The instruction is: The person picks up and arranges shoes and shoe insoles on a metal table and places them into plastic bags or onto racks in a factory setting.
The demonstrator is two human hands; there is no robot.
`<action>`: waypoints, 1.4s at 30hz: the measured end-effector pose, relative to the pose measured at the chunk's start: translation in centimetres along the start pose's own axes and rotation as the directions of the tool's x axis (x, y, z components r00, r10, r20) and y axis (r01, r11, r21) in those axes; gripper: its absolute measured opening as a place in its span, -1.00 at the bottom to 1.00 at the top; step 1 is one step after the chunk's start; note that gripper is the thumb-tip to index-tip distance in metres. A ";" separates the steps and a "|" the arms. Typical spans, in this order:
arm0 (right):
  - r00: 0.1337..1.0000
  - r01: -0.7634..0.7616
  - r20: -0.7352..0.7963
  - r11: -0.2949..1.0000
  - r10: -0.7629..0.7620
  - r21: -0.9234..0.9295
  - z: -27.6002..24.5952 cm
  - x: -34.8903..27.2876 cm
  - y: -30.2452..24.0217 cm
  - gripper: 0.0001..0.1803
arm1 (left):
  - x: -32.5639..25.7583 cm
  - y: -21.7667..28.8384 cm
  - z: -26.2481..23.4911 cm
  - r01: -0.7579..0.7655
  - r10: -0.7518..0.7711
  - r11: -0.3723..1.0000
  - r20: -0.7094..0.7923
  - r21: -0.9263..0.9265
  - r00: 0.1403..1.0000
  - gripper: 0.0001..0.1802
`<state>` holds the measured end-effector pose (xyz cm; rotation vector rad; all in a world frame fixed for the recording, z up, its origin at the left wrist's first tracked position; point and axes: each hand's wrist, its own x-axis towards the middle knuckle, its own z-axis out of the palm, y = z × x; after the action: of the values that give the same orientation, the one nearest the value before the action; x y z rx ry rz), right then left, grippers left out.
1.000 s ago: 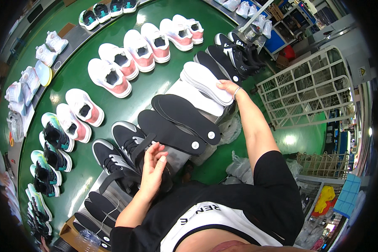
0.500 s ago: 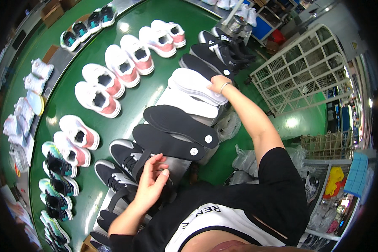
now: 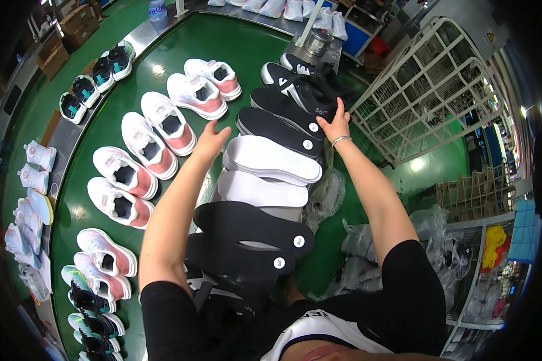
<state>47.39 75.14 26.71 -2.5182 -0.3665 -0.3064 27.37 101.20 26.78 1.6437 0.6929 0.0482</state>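
Observation:
My right hand [image 3: 335,124] rests with spread fingers on a black sneaker with a white stripe [image 3: 300,89] at the far end of a row of soles. My left hand [image 3: 211,140] is stretched forward, fingers loosely apart, holding nothing, just left of a white insole [image 3: 271,159]. A second white sole [image 3: 262,190] lies below it. Two black insoles [image 3: 283,123] lie beyond it, and two more black soles [image 3: 247,237] lie close to my body.
White-and-pink sneakers [image 3: 162,126] lie in pairs on the green curved belt [image 3: 247,45]. Black-and-teal shoes [image 3: 96,75] sit on the metal rim. A white wire cage [image 3: 430,96] stands to the right, with plastic bags [image 3: 355,240] below.
My left hand has left the black shoes near my body and reached far forward beside the white insole. My right hand has moved further along the row onto the black sneaker.

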 end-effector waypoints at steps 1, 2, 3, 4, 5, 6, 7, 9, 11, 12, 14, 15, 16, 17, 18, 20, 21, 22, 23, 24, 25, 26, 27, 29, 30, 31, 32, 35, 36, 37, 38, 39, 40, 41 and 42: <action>1.000 -0.009 -0.019 1.000 0.010 0.024 0.6 0.3 0.1 -0.24 | 2.0 -0.7 0.9 -0.018 0.018 1.000 -0.021 0.000 1.000 -0.25; 1.000 -0.013 -0.005 1.000 0.013 0.012 1.0 0.8 0.0 -0.27 | 3.5 -1.6 1.5 -0.043 0.044 0.999 -0.054 0.009 0.998 -0.25; 0.999 -0.033 0.005 0.999 0.033 -0.006 0.9 1.4 0.5 -0.30 | 4.4 -1.4 2.6 -0.067 0.069 0.997 -0.071 0.025 0.995 -0.24; 0.999 -0.051 0.015 0.998 0.051 -0.021 0.9 2.1 0.9 -0.33 | 5.0 -1.4 3.5 -0.091 0.095 0.995 -0.090 0.040 0.991 -0.24; 0.998 -0.017 -0.060 1.000 0.016 -0.020 1.0 2.7 1.3 -0.40 | 5.6 -1.4 3.9 -0.092 0.096 0.995 -0.091 0.047 0.991 -0.25; 0.995 0.000 -0.096 1.000 -0.001 -0.016 1.0 3.7 2.2 -0.43 | 6.1 -1.6 4.3 -0.089 0.091 0.995 -0.059 0.032 0.994 -0.28; 0.996 0.015 -0.088 1.000 -0.017 -0.023 0.8 4.6 2.8 -0.45 | 6.6 -1.8 4.5 -0.085 0.085 0.996 -0.027 0.017 0.996 -0.31; 0.998 0.043 -0.038 0.999 -0.044 -0.016 0.6 6.4 3.2 -0.49 | 7.6 -2.1 4.5 -0.107 0.106 0.994 0.032 0.016 0.994 -0.46; 0.998 0.068 0.024 0.989 -0.066 -0.132 0.3 6.7 3.4 -0.52 | 7.9 -3.1 4.4 -0.085 0.086 0.991 -0.003 0.105 0.996 -0.50; 0.996 0.077 0.058 0.983 -0.068 -0.164 -0.1 6.9 3.9 -0.53 | 7.5 -2.5 4.5 -0.079 0.082 0.985 -0.014 0.154 0.997 -0.52; 0.994 0.030 0.112 0.978 -0.007 -0.205 -0.5 7.2 4.8 -0.49 | 6.9 -1.2 4.8 -0.085 0.067 0.975 0.091 0.207 0.994 -0.53; 0.990 0.014 0.141 0.974 0.018 -0.225 -0.7 7.1 4.6 -0.47 | 6.8 -0.9 4.8 -0.094 0.058 0.957 0.136 0.276 0.989 -0.52; 0.993 0.015 0.121 0.977 0.011 -0.213 -0.7 6.9 4.4 -0.43 | 6.7 -0.7 4.9 -0.106 0.045 0.934 0.181 0.342 0.983 -0.51; 0.995 0.015 0.100 0.979 0.005 -0.202 -0.3 6.6 4.0 -0.40 | 6.7 -0.8 5.3 -0.069 0.029 0.945 0.127 0.320 0.992 -0.52; 0.997 0.020 0.084 0.980 -0.004 -0.196 0.0 6.2 3.4 -0.36 | 6.6 -0.6 5.3 -0.059 0.016 0.947 0.136 0.315 0.991 -0.50; 0.989 0.110 -0.105 0.994 -0.108 0.018 0.6 3.9 3.1 -0.28 | 6.8 -0.1 5.6 -0.040 -0.008 0.955 0.159 0.294 0.987 -0.47; 0.984 0.095 -0.166 0.980 -0.065 0.176 1.6 3.1 4.7 -0.27 | 7.6 -0.4 5.8 0.013 -0.042 0.973 0.120 0.230 0.992 -0.40; 0.976 0.084 -0.219 0.941 -0.010 0.329 2.1 2.3 6.4 -0.27 | 7.9 0.2 6.0 -0.045 0.020 0.959 0.088 0.281 0.996 -0.33; 0.983 -0.070 -0.127 0.913 0.132 0.403 2.2 1.1 6.8 -0.26 | 8.6 0.0 5.6 -0.089 0.079 0.957 0.045 0.277 0.996 -0.33; 0.964 -0.225 -0.024 0.860 0.265 0.457 2.1 -0.2 7.1 -0.24 | 9.4 -0.4 5.5 -0.134 0.139 0.952 0.003 0.274 0.990 -0.33; 0.923 -0.367 0.113 0.752 0.368 0.547 2.0 -1.2 7.2 -0.23 | 10.1 -0.3 5.4 -0.161 0.164 0.955 0.007 0.248 0.986 -0.32; 0.858 -0.502 0.260 0.619 0.442 0.604 2.0 -2.1 7.2 -0.22 | 10.7 -0.2 5.4 -0.186 0.190 0.957 0.006 0.222 0.982 -0.31; 0.844 -0.521 0.300 0.546 0.444 0.656 2.2 -3.0 7.9 -0.20 | 11.3 0.1 5.9 -0.221 0.223 0.956 0.014 0.191 0.975 -0.30; 0.828 -0.547 0.396 0.415 0.396 0.727 2.9 -4.1 7.1 -0.18 | 12.2 0.4 6.2 -0.197 0.186 0.963 0.075 0.182 0.980 -0.33; 0.818 -0.565 0.448 0.355 0.361 0.745 2.8 -4.7 5.9 -0.17 | 12.0 0.4 6.6 -0.250 0.243 0.946 0.058 0.206 0.968 -0.34; 0.838 -0.540 0.455 0.340 0.302 0.770 3.3 -4.9 6.1 -0.17 | 12.1 0.5 7.4 -0.263 0.255 0.927 0.067 0.268 0.965 -0.36; 0.852 -0.520 0.450 0.324 0.268 0.790 3.5 -5.0 7.7 -0.16 | 10.3 2.5 8.7 -0.192 0.164 0.970 0.180 0.147 0.970 -0.40; 0.881 -0.470 0.438 0.223 0.178 0.854 4.8 -4.2 9.8 -0.21 | 9.4 2.4 8.5 -0.224 0.203 0.959 0.132 0.174 0.970 -0.46; 0.897 -0.434 0.372 0.307 0.239 0.847 5.6 -4.0 11.1 -0.22 | 9.5 2.1 8.8 -0.231 0.220 0.955 0.080 0.187 0.972 -0.43; 0.870 -0.486 0.451 0.198 0.196 0.851 4.3 -4.5 8.8 -0.18 | 9.6 1.4 8.4 -0.216 0.222 0.953 -0.005 0.214 0.975 -0.40; 0.825 -0.562 0.518 0.237 0.224 0.792 1.9 -5.3 6.9 -0.09 | 9.4 0.9 8.0 -0.201 0.223 0.951 -0.069 0.236 0.972 -0.38; 0.766 -0.635 0.529 0.307 0.365 0.709 0.0 -6.7 6.9 0.00 | 8.8 0.2 7.8 -0.155 0.171 0.966 -0.061 0.208 0.983 -0.36; 0.716 -0.680 0.548 0.259 0.432 0.686 -0.2 -7.5 8.0 0.03 | 8.3 -0.4 7.4 -0.110 0.120 0.978 -0.049 0.180 0.992 -0.35; 0.731 -0.667 0.554 0.245 0.398 0.704 -0.3 -8.3 7.8 0.03 | 8.0 -0.8 7.0 -0.063 0.069 0.986 -0.033 0.153 0.997 -0.34; 0.727 -0.669 0.559 0.230 0.399 0.706 -1.3 -10.1 6.7 0.02 | 6.7 -1.2 6.5 0.035 -0.038 0.997 0.045 0.071 0.998 -0.33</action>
<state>39.95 67.09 21.37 -1.4185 0.2708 0.4494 35.00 98.58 21.93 1.6935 0.6954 -0.0405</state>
